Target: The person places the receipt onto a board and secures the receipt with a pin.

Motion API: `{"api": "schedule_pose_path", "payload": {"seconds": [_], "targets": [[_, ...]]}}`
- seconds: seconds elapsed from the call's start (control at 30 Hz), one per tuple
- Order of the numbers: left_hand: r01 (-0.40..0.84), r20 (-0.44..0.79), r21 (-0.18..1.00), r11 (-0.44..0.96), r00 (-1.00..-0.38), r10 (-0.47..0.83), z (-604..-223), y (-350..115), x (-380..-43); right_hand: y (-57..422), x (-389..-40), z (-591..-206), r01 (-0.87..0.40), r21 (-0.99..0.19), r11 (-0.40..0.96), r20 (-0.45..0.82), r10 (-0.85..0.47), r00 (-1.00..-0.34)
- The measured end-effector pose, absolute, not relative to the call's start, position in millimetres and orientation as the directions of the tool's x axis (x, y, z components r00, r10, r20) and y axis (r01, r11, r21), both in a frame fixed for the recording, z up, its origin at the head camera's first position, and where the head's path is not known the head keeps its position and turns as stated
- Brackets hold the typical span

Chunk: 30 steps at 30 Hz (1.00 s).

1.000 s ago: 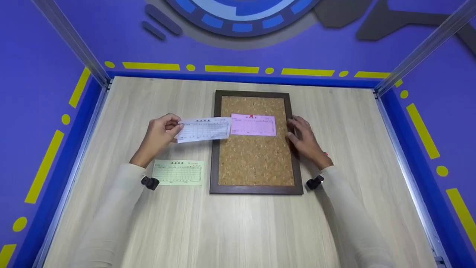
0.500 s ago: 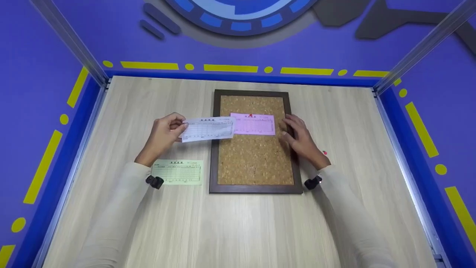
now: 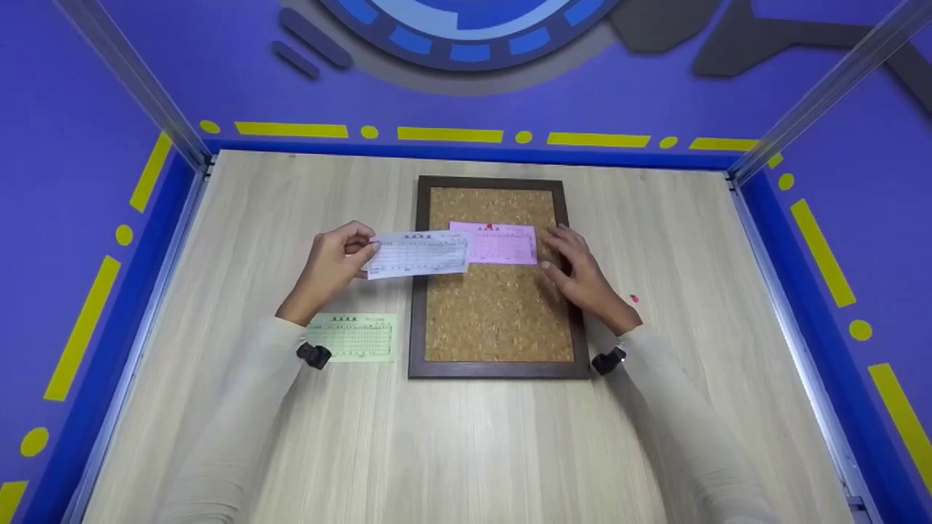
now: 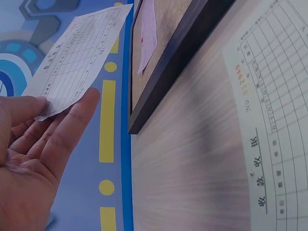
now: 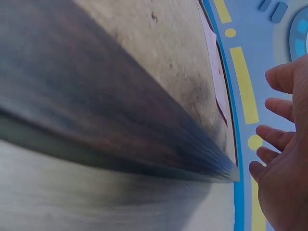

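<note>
Between thumb and fingers my left hand pinches the left end of a white receipt slip. The slip's right end hangs over the frame of the cork board and covers the left part of a pink receipt slip. A red push pin holds the pink slip at its top edge. Over the board's right edge hovers my right hand, holding nothing, fingers spread and slightly bent in the right wrist view. On the table below the left hand lies a green receipt slip, partly hidden by the wrist.
A loose red push pin lies on the wooden table right of the board. Blue walls with yellow marks stand along the table's back and sides. The board has a raised dark frame.
My left hand has moved right with the white slip, which now overlaps the pink one more. My right hand has shifted slightly left, uncovering the loose push pin.
</note>
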<state>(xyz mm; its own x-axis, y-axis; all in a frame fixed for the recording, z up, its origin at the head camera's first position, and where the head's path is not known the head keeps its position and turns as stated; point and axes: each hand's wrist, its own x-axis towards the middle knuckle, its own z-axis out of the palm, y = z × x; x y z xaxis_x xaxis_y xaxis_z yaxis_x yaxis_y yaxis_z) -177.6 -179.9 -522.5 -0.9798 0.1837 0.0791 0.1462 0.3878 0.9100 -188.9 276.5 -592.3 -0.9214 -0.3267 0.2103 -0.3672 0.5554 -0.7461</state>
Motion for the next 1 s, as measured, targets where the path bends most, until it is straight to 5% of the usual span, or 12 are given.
{"api": "schedule_pose_path", "payload": {"seconds": [1.0], "targets": [[0.173,0.093,0.931,0.322,-0.964,0.25,-524.3,-137.2,-183.9,251.8,-179.7,-577.0,-0.436,-0.762,0.478,0.257,-0.395,-0.882]]}}
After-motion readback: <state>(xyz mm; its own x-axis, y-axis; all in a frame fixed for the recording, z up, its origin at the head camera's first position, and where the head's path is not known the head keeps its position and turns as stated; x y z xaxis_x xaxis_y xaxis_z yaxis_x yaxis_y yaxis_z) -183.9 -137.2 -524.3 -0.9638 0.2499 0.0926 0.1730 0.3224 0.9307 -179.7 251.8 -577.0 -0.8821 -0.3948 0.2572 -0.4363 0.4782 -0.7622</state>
